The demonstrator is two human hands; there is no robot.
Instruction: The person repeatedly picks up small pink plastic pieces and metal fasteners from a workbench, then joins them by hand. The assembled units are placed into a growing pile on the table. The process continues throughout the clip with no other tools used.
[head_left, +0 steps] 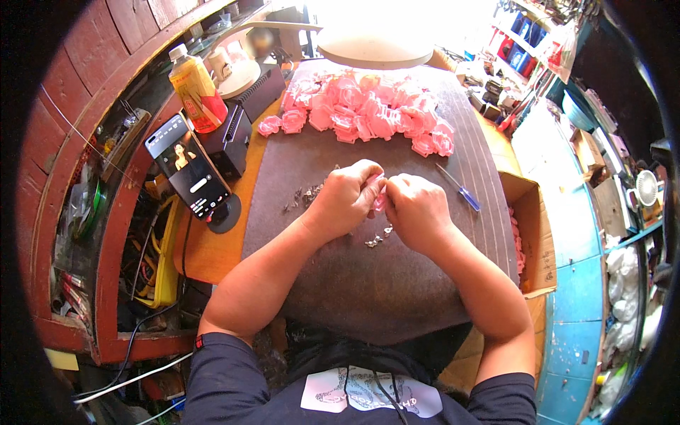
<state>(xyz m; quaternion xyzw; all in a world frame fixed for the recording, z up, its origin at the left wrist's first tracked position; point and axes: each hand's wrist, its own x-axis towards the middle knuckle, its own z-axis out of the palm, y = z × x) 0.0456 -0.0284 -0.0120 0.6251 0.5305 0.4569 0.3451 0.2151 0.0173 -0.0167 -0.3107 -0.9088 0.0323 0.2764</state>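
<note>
A small pink plastic piece [380, 202] is pinched between my two hands over the middle of the dark mat [382, 290]. My left hand [346, 197] grips it from the left with thumb and fingers closed. From the other side my right hand [419, 211] closes its fingertips on the same piece. Just below the hands lie a few small shiny metal parts [378, 239]. More small dark metal parts [303, 197] are scattered left of my left hand. Beyond the hands, a heap of similar pink pieces [368, 113] covers the far part of the mat.
Right of my right hand lies a thin blue-handled tool [465, 195]. A phone [188, 168] on a round stand and a drink bottle [197, 92] stand at left. A lamp [375, 48] hangs over the far edge. An open cardboard box [540, 234] with pink pieces sits at right.
</note>
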